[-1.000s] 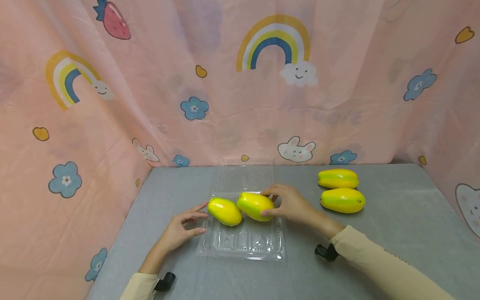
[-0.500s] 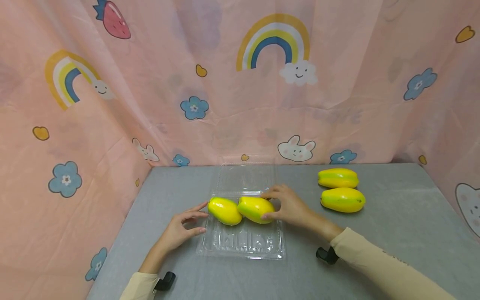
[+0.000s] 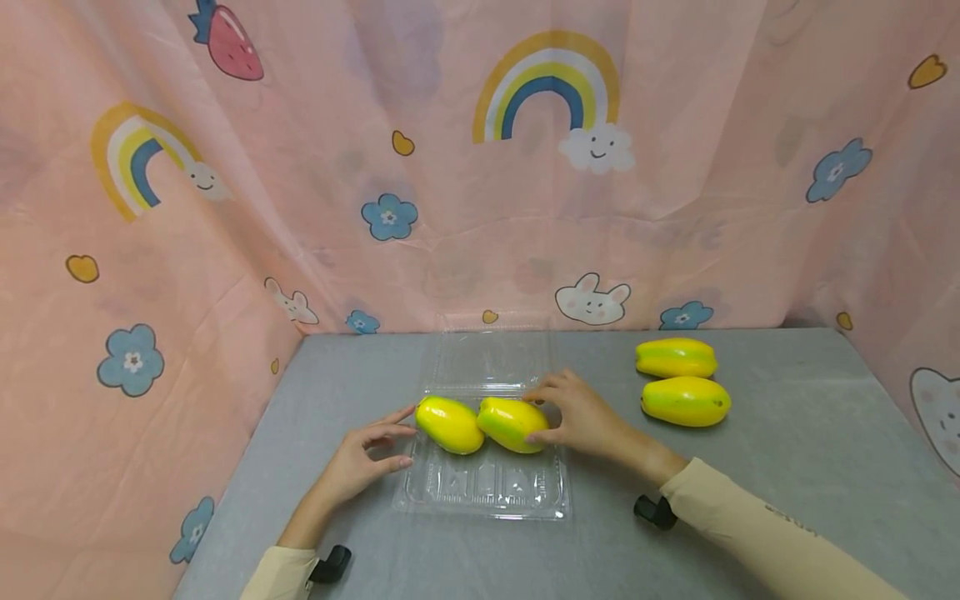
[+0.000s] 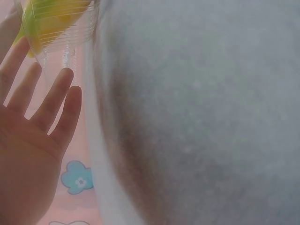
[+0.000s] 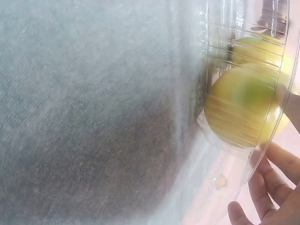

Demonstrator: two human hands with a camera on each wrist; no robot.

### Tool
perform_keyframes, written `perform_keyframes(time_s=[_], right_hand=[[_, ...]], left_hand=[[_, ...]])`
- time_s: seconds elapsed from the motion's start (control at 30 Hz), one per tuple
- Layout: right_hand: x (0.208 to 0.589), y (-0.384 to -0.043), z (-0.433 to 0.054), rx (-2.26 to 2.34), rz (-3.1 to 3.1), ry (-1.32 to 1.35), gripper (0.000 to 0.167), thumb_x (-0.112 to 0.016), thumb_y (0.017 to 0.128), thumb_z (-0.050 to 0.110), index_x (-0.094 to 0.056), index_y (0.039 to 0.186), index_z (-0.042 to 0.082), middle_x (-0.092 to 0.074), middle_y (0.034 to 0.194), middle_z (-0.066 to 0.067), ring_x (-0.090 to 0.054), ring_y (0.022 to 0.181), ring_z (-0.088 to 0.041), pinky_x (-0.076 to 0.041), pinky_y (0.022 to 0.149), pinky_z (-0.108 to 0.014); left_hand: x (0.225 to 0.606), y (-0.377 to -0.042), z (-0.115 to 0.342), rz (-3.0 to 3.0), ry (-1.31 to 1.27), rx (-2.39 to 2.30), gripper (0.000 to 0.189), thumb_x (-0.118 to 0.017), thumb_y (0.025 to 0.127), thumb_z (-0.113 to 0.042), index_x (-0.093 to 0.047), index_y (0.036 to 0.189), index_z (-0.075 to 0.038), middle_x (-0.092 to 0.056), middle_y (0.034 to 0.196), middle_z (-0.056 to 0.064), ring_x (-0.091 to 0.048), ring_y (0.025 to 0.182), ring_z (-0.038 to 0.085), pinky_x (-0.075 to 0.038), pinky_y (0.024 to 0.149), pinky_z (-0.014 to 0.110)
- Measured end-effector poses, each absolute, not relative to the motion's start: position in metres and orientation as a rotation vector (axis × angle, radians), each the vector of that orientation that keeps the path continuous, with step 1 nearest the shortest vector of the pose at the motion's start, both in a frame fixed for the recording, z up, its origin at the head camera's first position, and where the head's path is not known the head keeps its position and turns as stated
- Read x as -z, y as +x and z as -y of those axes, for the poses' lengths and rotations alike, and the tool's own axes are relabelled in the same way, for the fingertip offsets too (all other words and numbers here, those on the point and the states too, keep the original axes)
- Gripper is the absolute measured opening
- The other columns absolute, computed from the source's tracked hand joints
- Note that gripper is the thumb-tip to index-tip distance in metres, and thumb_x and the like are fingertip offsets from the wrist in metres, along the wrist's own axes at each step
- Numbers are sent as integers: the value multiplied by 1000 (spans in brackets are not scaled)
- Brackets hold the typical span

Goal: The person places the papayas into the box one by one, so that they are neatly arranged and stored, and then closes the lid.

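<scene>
**Right fruit [image 3: 512, 425] and right hand [image 3: 588, 417] come slightly lower in the head view; left hand [image 3: 356, 460] stays put**

The right hand's thumb and fingers hold the right fruit by its outer end; some fingertips are hidden behind it. The left hand's fingers are spread wide, the upper fingertip at the end of the left fruit [image 3: 450, 425]; whether it touches cannot be told.

Both fruits lie side by side across the far part of one clear plastic container [image 3: 487, 487]. Whether the held one rests on the floor is unclear. Its lid [image 3: 491, 357] is folded back, faint against the backdrop [image 3: 322, 108].

Two more fruits lie on the grey table [image 3: 787, 467], a far fruit [image 3: 677, 357] and a near fruit [image 3: 686, 402], making four, all yellow and green.

Two black wrist devices [image 3: 655, 512] and two beige sleeves [image 3: 772, 525] show, the sleeves cut off below. The wrist views crop both hands, and the ribbed plastic blurs the fruit.
</scene>
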State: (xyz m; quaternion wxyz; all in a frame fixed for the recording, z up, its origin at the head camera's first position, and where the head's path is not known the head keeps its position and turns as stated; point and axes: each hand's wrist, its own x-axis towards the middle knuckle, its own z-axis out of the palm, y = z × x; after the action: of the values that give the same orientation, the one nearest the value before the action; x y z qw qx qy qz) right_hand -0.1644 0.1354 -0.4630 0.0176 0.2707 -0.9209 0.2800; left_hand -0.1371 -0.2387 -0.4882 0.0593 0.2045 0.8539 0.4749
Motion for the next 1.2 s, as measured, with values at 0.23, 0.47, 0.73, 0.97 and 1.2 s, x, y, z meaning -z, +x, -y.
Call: perform_keyframes(time_s=[0.23, 0.47, 0.73, 0.97, 1.2], right_hand=[[462, -164, -137, -846, 2839, 862, 53, -88, 71, 40, -72, 117, 20, -68, 108, 5, -51, 97, -12, -46, 83, -33], [462, -164, -138, -851, 2842, 864, 54, -88, 70, 40, -71, 118, 20, -68, 109, 6, -50, 98, -12, -46, 83, -33], [459, -164, -140, -893, 2849, 873, 56, -87, 71, 40, -71, 119, 17, -67, 110, 4, -54, 104, -17, -49, 90, -40], [455, -164, -152, -978, 2871, 864, 58, -85, 73, 43, -69, 123, 18, -65, 118, 0, -56, 113, -23, -49, 98, -50], [446, -164, -177, -997, 2962, 737, 61, -83, 77, 43, -65, 129, 18, -60, 127, -6, -54, 120, -28, -49, 100, -55]], left_hand=[[489, -137, 239, -2584, 614, -1438, 42, -82, 80, -17, -71, 121, -17, -49, 153, 1, -46, 142, 32, -51, 99, 48], [489, -137, 239, -2588, 623, -1435, 42, -82, 80, -18, -70, 121, -15, -49, 153, 1, -46, 141, 32, -51, 99, 50], [490, -137, 239, -2588, 631, -1440, 43, -82, 80, -23, -71, 121, -16, -49, 153, 1, -47, 141, 31, -51, 99, 50], [490, -137, 239, -2605, 620, -1432, 42, -82, 80, -24, -71, 120, -19, -50, 152, 0, -48, 140, 30, -52, 98, 47], [490, -137, 239, -2605, 627, -1430, 42, -81, 80, -28, -71, 120, -19, -50, 153, 0, -48, 140, 29, -52, 98, 46]])
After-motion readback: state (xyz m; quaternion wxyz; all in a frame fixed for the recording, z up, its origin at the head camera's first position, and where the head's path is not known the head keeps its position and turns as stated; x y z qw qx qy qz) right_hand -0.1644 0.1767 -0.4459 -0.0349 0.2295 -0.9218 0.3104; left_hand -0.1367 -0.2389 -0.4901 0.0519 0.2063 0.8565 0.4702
